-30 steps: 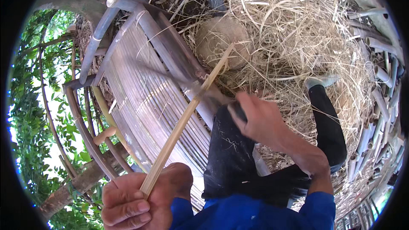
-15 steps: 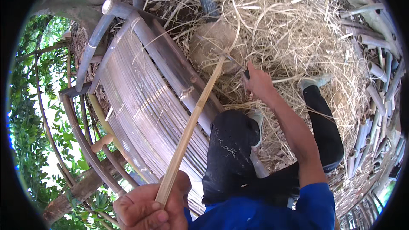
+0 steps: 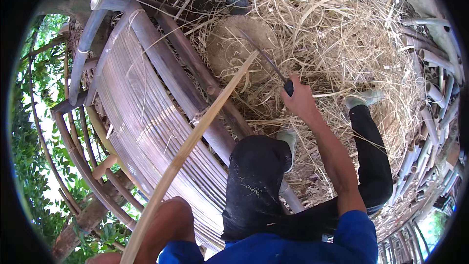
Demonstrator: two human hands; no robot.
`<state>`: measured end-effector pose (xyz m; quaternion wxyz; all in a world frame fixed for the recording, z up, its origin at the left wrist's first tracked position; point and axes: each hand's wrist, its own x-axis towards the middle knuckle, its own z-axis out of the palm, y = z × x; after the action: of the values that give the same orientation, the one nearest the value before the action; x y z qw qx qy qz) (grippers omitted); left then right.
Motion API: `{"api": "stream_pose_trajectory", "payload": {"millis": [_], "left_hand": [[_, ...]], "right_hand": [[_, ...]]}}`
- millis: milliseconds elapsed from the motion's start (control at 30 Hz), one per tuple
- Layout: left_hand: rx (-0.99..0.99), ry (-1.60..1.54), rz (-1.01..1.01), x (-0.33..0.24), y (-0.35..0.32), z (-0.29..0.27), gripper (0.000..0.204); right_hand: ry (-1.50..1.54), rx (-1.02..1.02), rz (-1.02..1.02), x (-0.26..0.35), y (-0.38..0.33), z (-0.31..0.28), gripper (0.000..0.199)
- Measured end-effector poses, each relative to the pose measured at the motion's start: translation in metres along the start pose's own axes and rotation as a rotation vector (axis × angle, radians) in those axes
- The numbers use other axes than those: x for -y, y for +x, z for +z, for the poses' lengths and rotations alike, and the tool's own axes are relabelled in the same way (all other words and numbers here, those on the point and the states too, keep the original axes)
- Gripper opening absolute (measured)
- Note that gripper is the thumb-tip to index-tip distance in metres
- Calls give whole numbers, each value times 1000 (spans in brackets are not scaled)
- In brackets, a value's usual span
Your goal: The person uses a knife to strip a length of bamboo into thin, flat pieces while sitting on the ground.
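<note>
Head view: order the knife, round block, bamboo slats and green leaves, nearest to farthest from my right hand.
1. Knife: in the right hand.
2. Round block: ahead, leftward.
3. Bamboo slats: farther left.
4. Green leaves: far left edge.

Slanting above the seat (image 3: 146, 110), the strip (image 3: 193, 139) passes its right edge toward the round block (image 3: 222, 49), with the knife (image 3: 273, 66) in the right hand (image 3: 300, 100) beside the strip's far end, shavings (image 3: 337, 39) spread farther right, and poles (image 3: 432, 95) beyond those.

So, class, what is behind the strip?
Behind the strip: the slatted bench, its rail and, at the tip, the stump. The parts it directly covers cannot be seen.
</note>
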<state>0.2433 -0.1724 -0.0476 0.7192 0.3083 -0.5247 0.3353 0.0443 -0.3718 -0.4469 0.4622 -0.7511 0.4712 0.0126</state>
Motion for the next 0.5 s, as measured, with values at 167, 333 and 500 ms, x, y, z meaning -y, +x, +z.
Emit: {"api": "stream_pose_trajectory", "payload": {"millis": [167,333,500], "left_hand": [[67,113,17,4,18,-2,47],[-48,92,4,10,13,5,51],[-12,98,-8,7,12,-6,50]], "right_hand": [[-6,-44,-79,-6,-7,4,42],[119,-45,-74,-10,-11,13,37],[292,-261,-29,-4,-13,20,34]]}}
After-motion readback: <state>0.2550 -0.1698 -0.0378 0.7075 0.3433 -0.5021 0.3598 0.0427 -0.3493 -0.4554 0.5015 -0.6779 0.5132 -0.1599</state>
